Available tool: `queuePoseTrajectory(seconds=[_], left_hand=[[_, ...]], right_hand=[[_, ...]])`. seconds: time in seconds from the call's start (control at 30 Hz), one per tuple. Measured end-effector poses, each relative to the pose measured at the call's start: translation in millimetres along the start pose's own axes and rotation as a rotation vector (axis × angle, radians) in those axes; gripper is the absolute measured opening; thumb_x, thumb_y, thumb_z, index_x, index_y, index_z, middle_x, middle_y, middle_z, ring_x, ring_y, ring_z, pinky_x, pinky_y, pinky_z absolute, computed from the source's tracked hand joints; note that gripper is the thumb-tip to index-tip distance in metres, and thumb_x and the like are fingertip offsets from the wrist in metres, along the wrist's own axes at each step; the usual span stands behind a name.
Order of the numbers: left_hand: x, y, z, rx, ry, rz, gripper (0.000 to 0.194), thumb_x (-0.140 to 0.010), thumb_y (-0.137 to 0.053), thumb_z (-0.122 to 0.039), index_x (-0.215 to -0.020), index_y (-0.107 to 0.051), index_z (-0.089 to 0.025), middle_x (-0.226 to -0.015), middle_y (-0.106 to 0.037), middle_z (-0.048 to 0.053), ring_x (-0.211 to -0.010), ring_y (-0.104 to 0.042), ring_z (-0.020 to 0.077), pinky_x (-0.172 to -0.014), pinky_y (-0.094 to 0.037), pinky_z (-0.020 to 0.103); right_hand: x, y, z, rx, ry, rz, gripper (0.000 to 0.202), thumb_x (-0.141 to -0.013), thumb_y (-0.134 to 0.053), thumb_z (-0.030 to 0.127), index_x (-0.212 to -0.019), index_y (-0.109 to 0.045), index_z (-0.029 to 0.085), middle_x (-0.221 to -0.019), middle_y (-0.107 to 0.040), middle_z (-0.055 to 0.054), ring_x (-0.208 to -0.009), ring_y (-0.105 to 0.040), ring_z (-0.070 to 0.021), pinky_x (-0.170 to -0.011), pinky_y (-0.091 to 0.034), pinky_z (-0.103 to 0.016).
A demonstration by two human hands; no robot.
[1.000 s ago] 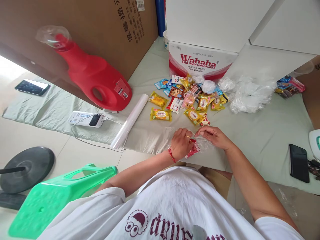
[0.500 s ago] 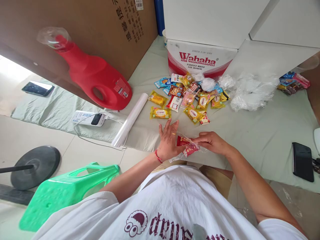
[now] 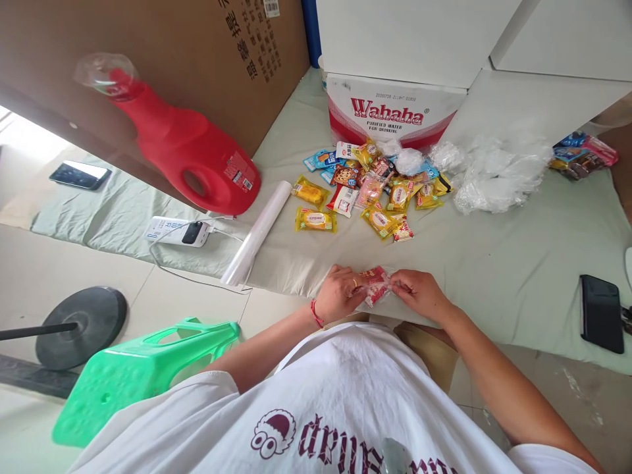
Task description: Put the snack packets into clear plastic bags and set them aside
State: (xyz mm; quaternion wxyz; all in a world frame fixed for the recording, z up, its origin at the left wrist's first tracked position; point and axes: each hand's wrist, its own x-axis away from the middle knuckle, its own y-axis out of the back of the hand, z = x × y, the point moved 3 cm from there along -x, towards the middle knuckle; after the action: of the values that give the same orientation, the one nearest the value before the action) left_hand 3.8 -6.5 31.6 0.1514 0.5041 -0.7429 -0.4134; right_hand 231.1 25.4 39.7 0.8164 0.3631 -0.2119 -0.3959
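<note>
Red snack packets (image 3: 376,278) lie in clear plastic film close to my body, at the near edge of the cloth-covered surface. My left hand (image 3: 342,289) closes on the film at their left side, fingers curled in. On the right side, my right hand (image 3: 417,293) pinches the film between thumb and fingers. The packets' lower part is partly hidden by film and fingers. Beyond my hands lies a pile of small wrapped snacks, with a yellow packet (image 3: 316,219) at its near left. A roll of clear film (image 3: 257,233) rests to the left.
Balled clear plastic (image 3: 498,174) lies right of the pile, before a Wahaha carton (image 3: 395,112). A red jug (image 3: 197,148), a white power bank (image 3: 176,231) with cable and a green stool (image 3: 143,368) are at left. A dark phone (image 3: 602,313) lies far right.
My left hand's spread fingers have curled in and closed on the film, and the hand has moved slightly right and nearer. The film is gathered more tightly around the red packets.
</note>
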Motion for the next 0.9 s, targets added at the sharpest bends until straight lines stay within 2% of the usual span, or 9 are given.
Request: queuePoseTrajectory(seconds=[0.1, 0.2, 0.27, 0.37, 0.47, 0.53, 0.7, 0.8, 0.9], left_hand=[[-7.1, 4.6, -2.4, 0.087, 0.018, 0.009, 0.032, -0.102, -0.049, -0.031, -0.126, -0.070, -0.024, -0.079, -0.074, 0.002, -0.077, -0.066, 0.0182, -0.079, -0.042, 0.034], [-11.7, 5.3, -4.6, 0.185, 0.025, -0.010, 0.034, -0.103, -0.050, -0.030, -0.130, -0.070, -0.025, -0.084, -0.075, 0.003, -0.077, -0.066, 0.0174, -0.079, -0.045, 0.032], [-13.8, 4.7, -5.9, 0.264, 0.031, -0.008, 0.034, -0.100, -0.054, -0.030, -0.127, -0.073, -0.023, -0.081, -0.073, 0.004, -0.075, -0.064, 0.0167, -0.076, -0.046, 0.030], [-16.8, 5.2, -6.8, 0.398, 0.084, 0.018, 0.029, -0.095, -0.057, -0.025, -0.115, -0.078, -0.020, -0.080, -0.071, 0.004, -0.072, -0.062, 0.0153, -0.071, -0.047, 0.027], [-19.4, 10.5, -8.6, 0.399, 0.166, 0.024, 0.028, -0.092, -0.055, -0.019, -0.104, -0.081, -0.020, -0.078, -0.071, 0.003, -0.071, -0.062, 0.0145, -0.071, -0.046, 0.027], [-20.2, 16.9, -11.9, 0.304, 0.190, 0.012, 0.031, -0.093, -0.054, -0.018, -0.107, -0.081, -0.023, -0.074, -0.071, 0.002, -0.071, -0.062, 0.0148, -0.074, -0.045, 0.028], [-19.5, 30.9, -22.2, 0.156, 0.167, -0.031, 0.033, -0.096, -0.053, -0.018, -0.115, -0.079, -0.026, -0.076, -0.074, 0.001, -0.074, -0.066, 0.0154, -0.087, -0.044, 0.032], [-20.7, 31.1, -26.4, 0.252, 0.163, -0.020, 0.036, -0.099, -0.048, -0.020, -0.119, -0.077, -0.025, -0.084, -0.079, 0.001, -0.074, -0.070, 0.0145, -0.086, -0.049, 0.030], [-23.0, 27.3, -30.4, 0.335, 0.174, 0.027, 0.037, -0.101, -0.045, -0.024, -0.122, -0.076, -0.023, -0.101, -0.081, 0.004, -0.086, -0.074, 0.0165, -0.084, -0.053, 0.028]], right_hand=[[7.0, 11.5, 9.3, 0.090, 0.012, -0.245, 0.022, -0.101, -0.050, 0.033, -0.112, -0.067, 0.025, -0.100, -0.069, -0.010, -0.093, -0.064, -0.0238, -0.084, -0.052, -0.038], [23.5, 16.1, 24.1, 0.218, 0.090, -0.425, 0.020, -0.097, -0.060, 0.031, -0.114, -0.069, 0.027, -0.108, -0.066, -0.012, -0.102, -0.061, -0.0275, -0.092, -0.051, -0.045], [31.3, 9.8, 33.0, 0.232, 0.194, -0.429, 0.016, -0.096, -0.061, 0.026, -0.109, -0.070, 0.027, -0.102, -0.067, -0.010, -0.095, -0.061, -0.0252, -0.087, -0.052, -0.043], [30.1, -8.1, 37.2, 0.209, 0.291, -0.346, 0.019, -0.098, -0.060, 0.022, -0.114, -0.069, 0.025, -0.103, -0.068, -0.008, -0.092, -0.063, -0.0226, -0.080, -0.055, -0.037], [20.2, -26.6, 31.4, 0.209, 0.254, -0.272, 0.027, -0.101, -0.057, 0.024, -0.126, -0.065, 0.025, -0.113, -0.069, -0.010, -0.102, -0.065, -0.0239, -0.083, -0.057, -0.037], [15.8, -35.9, 27.0, 0.191, 0.213, -0.271, 0.030, -0.102, -0.056, 0.025, -0.131, -0.064, 0.025, -0.115, -0.069, -0.010, -0.102, -0.066, -0.0239, -0.083, -0.058, -0.037], [17.1, -45.2, 25.9, 0.086, 0.166, -0.401, 0.025, -0.102, -0.055, 0.022, -0.123, -0.067, 0.026, -0.106, -0.072, -0.007, -0.091, -0.069, -0.0199, -0.079, -0.058, -0.034], [19.8, -44.0, 30.1, -0.006, 0.153, -0.491, 0.022, -0.102, -0.053, 0.020, -0.117, -0.068, 0.026, -0.102, -0.071, -0.006, -0.089, -0.069, -0.0183, -0.077, -0.058, -0.032], [22.1, -42.2, 34.2, -0.075, 0.115, -0.585, 0.021, -0.101, -0.053, 0.019, -0.115, -0.068, 0.026, -0.099, -0.070, -0.006, -0.090, -0.069, -0.0184, -0.077, -0.058, -0.032]])
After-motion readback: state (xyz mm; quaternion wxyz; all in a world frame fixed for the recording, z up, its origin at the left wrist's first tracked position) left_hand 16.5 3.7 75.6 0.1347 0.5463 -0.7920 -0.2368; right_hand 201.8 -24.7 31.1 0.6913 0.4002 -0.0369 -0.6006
